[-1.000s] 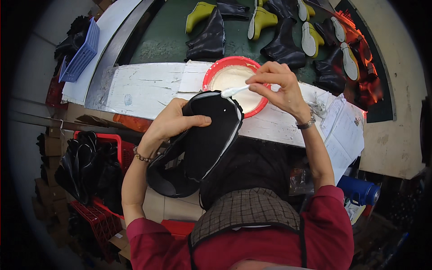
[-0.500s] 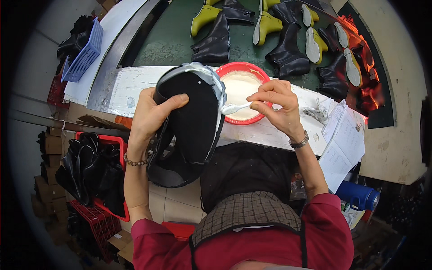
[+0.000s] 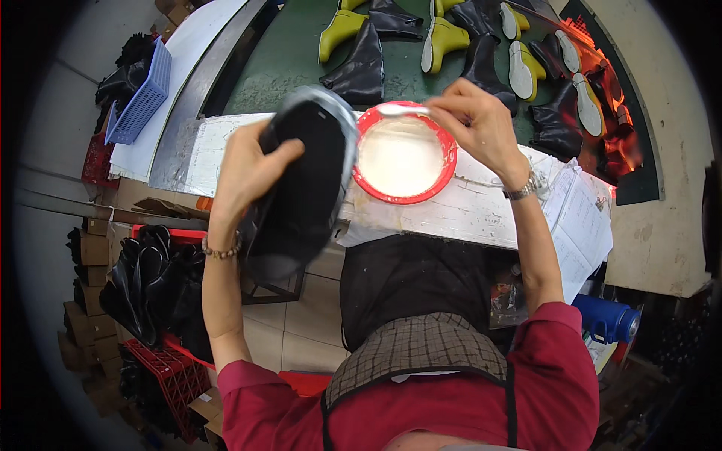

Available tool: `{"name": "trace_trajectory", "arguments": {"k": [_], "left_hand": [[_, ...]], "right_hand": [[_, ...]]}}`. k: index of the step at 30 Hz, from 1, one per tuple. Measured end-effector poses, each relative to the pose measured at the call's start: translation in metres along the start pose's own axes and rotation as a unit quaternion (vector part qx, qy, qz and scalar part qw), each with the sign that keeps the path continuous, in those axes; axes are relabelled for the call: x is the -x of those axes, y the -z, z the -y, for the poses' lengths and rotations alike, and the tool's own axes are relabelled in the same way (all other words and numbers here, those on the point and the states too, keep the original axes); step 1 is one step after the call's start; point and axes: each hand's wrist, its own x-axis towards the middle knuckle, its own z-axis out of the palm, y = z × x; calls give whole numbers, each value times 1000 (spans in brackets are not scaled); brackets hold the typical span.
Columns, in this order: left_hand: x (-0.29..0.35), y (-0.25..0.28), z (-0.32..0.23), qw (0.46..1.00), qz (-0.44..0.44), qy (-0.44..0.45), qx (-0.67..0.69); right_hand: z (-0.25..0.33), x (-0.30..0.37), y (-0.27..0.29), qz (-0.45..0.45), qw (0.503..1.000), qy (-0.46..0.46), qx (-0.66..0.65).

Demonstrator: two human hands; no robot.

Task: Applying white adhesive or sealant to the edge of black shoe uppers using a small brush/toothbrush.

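My left hand [image 3: 252, 167] grips a black boot upper [image 3: 304, 184], its thumb lying on the dark inner surface. A pale, wet-looking band runs around the top edge of this piece, which is blurred by motion. Between the thumb and fingers of my right hand [image 3: 481, 124] is a small white brush [image 3: 402, 110], held over the far rim of a red bowl [image 3: 451, 161]. Creamy white glue-like liquid [image 3: 400, 158] fills much of the bowl, and smears mark its inner wall. The brush's bristles cannot be made out.
The bowl stands on a white board [image 3: 481, 214] along the near edge of a green conveyor belt [image 3: 263, 75]. Black boot uppers and yellow lasts [image 3: 447, 43] lie on the belt. A red crate [image 3: 154, 372], papers [image 3: 575, 225] and a blue flask [image 3: 605, 317] flank me.
The brush has left the upper's edge and moved up to the bowl's far rim with my right hand. My left hand has shifted and turned the upper slightly left, away from the bowl.
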Motion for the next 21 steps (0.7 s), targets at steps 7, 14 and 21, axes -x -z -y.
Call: {"name": "trace_trajectory", "arguments": {"k": [7, 14, 21], "left_hand": [[-75, -33, 91, 956, -191, -99, -198], [-3, -1, 163, 961, 71, -63, -259], [35, -14, 167, 941, 50, -59, -329]], "right_hand": [[-22, 49, -33, 120, 968, 15, 221], [-25, 69, -1, 16, 994, -95, 59], [-32, 81, -4, 5, 989, -150, -10]]}}
